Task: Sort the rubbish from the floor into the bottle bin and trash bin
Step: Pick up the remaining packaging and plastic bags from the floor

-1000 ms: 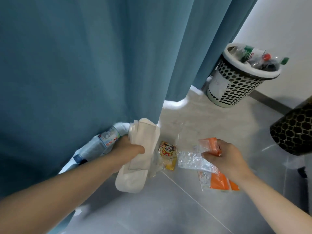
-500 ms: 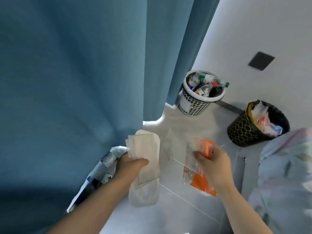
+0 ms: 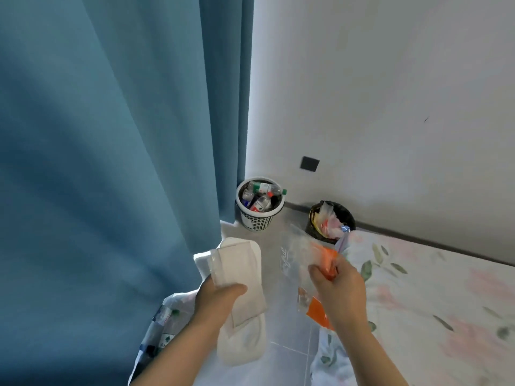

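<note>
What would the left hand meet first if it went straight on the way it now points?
Probably the white bottle bin by the curtain; the left hand, gripping a white packet, points at it across the floor. Depth is unclear, so it might pass above.

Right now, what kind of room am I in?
Most likely a bedroom: a floral bed sheet lies at the right, a long blue curtain hangs at the left, and a bottle bin and a trash bin stand in the corner by the white wall.
</note>
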The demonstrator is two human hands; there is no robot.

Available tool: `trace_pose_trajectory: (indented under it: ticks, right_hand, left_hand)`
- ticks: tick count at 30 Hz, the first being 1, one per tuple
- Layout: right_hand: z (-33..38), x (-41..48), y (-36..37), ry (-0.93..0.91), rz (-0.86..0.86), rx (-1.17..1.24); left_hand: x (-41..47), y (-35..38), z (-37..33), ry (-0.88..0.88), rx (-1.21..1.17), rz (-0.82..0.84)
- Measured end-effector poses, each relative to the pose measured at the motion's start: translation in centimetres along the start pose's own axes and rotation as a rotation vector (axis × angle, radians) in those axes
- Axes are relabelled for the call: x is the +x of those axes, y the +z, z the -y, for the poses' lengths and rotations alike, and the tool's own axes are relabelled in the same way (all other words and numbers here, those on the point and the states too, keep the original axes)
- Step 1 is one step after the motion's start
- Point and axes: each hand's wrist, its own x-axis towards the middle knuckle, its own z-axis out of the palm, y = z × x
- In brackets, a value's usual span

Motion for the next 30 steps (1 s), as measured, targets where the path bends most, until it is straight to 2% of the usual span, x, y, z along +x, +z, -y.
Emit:
trace_pose_trajectory:
  ticks: [7, 15, 22, 30]
  right_hand:
    - [3.8, 1.7, -10.4, 0.01, -0.091, 0.103]
    - [5.2, 4.0, -16.4, -0.005, -0.127, 0.16]
    - [4.2, 7.4, -16.5, 0.043, -0.144, 0.142]
    - [5.8, 15.0, -14.3, 0.091, -0.202, 0.107]
  left_hand:
    - [-5.9, 4.9, -7.4, 0.062, -0.03, 0.025]
    - [-8.1, 10.1, -11.3, 0.118, -0.008, 0.08]
    - [-5.7, 13.3, -14.8, 0.145, 0.04, 0.158]
    - [1.5, 14.8, -20.6, 0.164, 0.084, 0.21]
